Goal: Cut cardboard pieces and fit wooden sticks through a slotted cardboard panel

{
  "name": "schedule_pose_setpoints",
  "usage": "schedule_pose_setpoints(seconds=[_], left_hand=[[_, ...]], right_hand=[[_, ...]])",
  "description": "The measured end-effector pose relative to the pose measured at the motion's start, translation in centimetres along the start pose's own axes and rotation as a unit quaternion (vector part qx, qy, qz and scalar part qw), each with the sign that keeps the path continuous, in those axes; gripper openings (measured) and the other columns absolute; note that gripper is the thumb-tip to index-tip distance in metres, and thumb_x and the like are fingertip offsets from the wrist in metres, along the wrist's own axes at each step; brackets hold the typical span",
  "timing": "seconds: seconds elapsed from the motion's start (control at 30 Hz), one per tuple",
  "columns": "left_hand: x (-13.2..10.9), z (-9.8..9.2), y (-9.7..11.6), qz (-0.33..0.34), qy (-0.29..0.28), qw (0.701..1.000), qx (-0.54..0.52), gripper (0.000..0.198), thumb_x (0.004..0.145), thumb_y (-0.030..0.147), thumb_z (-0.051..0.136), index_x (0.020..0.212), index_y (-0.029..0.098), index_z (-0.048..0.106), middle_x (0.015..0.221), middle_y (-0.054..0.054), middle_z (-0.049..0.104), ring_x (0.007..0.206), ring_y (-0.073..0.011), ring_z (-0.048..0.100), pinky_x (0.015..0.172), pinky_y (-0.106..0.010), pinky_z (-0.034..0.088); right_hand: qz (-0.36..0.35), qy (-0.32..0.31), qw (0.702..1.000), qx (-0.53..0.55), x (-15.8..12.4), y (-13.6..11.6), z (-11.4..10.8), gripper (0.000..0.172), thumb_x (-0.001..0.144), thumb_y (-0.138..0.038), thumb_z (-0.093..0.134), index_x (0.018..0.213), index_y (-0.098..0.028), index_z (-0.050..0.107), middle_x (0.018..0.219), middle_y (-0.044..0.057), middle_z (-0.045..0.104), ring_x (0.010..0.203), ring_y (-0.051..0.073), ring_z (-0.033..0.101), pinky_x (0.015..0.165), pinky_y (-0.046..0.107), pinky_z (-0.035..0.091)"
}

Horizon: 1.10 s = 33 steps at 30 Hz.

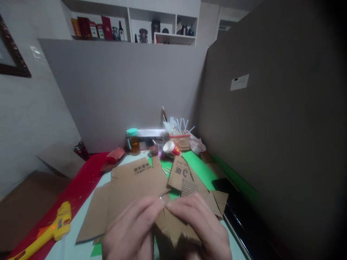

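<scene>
My left hand (130, 231) and my right hand (202, 225) meet low in the middle of the view, fingertips almost touching. Both pinch the top edge of a small torn piece of brown cardboard (173, 229) held just above the table. Under and behind it lie larger flat cardboard sheets (135, 184), one printed with black characters, and another printed piece (180, 173) on a green mat (200, 166).
A yellow glue gun (54, 229) lies on red cloth (81, 187) at the left. At the back stand a teal-lidded jar (132, 140), a tipped red-and-white paper cup (170, 148) and a box of sticks (179, 135). Grey cardboard partitions close off the back and right.
</scene>
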<state>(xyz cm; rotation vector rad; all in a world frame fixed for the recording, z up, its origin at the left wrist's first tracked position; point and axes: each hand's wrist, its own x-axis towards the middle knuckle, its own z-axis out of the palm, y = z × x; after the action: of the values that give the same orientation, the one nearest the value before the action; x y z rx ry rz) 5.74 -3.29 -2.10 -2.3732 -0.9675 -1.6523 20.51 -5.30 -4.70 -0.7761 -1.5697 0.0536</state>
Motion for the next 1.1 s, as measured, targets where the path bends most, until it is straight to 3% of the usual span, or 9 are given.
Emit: schedule_pose_setpoints(seconds=[0.17,0.27,0.4,0.53,0.73,0.83,1.0,1.1], left_hand=[[1.4,-0.6,-1.1,-0.082,-0.082,0.991,-0.071,0.025,0.094,0.011,0.047,0.08,0.022,0.064,0.067,0.001,0.061,0.058,-0.0137,0.061,0.055,-0.023,0.048],[2.0,-1.4,-1.2,-0.111,-0.088,0.987,-0.073,0.022,0.096,0.013,0.049,0.077,0.021,0.056,0.071,0.001,0.056,0.064,-0.0116,0.058,0.06,-0.02,0.045],[2.9,-2.3,-1.0,-0.12,-0.075,0.989,-0.039,0.027,0.095,0.012,0.051,0.07,0.022,0.045,0.066,0.004,0.047,0.06,-0.011,0.051,0.057,-0.021,0.04],[3.6,-2.6,-1.3,-0.154,-0.076,0.984,-0.042,0.031,0.095,0.015,0.052,0.067,0.023,0.041,0.065,0.004,0.045,0.058,-0.012,0.047,0.056,-0.023,0.037],[4.0,-3.1,-2.2,-0.201,-0.132,0.964,-0.109,0.023,0.098,0.02,0.05,0.076,0.023,0.053,0.072,0.004,0.057,0.065,-0.0138,0.054,0.061,-0.023,0.041],[4.0,-3.1,-2.5,-0.217,-0.153,0.955,-0.129,0.023,0.1,0.024,0.047,0.079,0.024,0.055,0.075,0.004,0.061,0.068,-0.0137,0.057,0.063,-0.023,0.042],[4.2,-2.9,-2.6,-0.249,-0.17,0.939,-0.166,0.028,0.101,0.031,0.047,0.076,0.024,0.057,0.071,0.005,0.059,0.064,-0.013,0.054,0.06,-0.022,0.041],[4.4,-3.0,-2.7,-0.284,-0.178,0.923,-0.189,0.026,0.101,0.032,0.047,0.08,0.023,0.061,0.077,0.005,0.063,0.07,-0.0132,0.057,0.065,-0.022,0.042]], right_hand=[[0.172,-0.164,0.971,-0.031,4.2,-1.7,-1.2,0.019,0.093,-0.013,0.046,0.085,-0.021,0.062,0.078,0.0,0.061,0.076,0.017,0.06,0.067,0.029,0.044],[0.211,-0.21,0.955,-0.004,6.5,-3.0,-1.1,0.018,0.095,-0.016,0.047,0.081,-0.022,0.057,0.08,-0.001,0.061,0.077,0.015,0.06,0.07,0.026,0.047],[0.221,-0.237,0.945,0.037,8.1,-3.7,-0.4,0.012,0.101,-0.022,0.042,0.092,-0.026,0.05,0.081,-0.005,0.063,0.073,0.014,0.061,0.073,0.024,0.049],[0.213,-0.272,0.938,0.002,9.0,-3.1,0.2,0.011,0.102,-0.03,0.039,0.095,-0.026,0.047,0.078,-0.004,0.062,0.066,0.015,0.056,0.061,0.027,0.045],[0.23,-0.333,0.914,-0.034,10.2,-2.2,0.6,0.021,0.101,-0.035,0.041,0.083,-0.025,0.047,0.078,-0.001,0.064,0.068,0.018,0.059,0.061,0.03,0.044],[0.222,-0.333,0.915,-0.047,10.2,-1.7,0.7,0.022,0.099,-0.035,0.041,0.08,-0.025,0.046,0.071,-0.001,0.061,0.062,0.018,0.057,0.055,0.029,0.041],[0.217,-0.346,0.911,-0.061,9.8,-0.9,0.7,0.02,0.098,-0.036,0.041,0.082,-0.026,0.047,0.074,0.0,0.06,0.069,0.022,0.06,0.065,0.035,0.047],[0.215,-0.342,0.912,-0.073,9.8,-0.6,0.8,0.02,0.098,-0.036,0.041,0.081,-0.026,0.047,0.073,0.0,0.059,0.065,0.021,0.059,0.058,0.032,0.044]])
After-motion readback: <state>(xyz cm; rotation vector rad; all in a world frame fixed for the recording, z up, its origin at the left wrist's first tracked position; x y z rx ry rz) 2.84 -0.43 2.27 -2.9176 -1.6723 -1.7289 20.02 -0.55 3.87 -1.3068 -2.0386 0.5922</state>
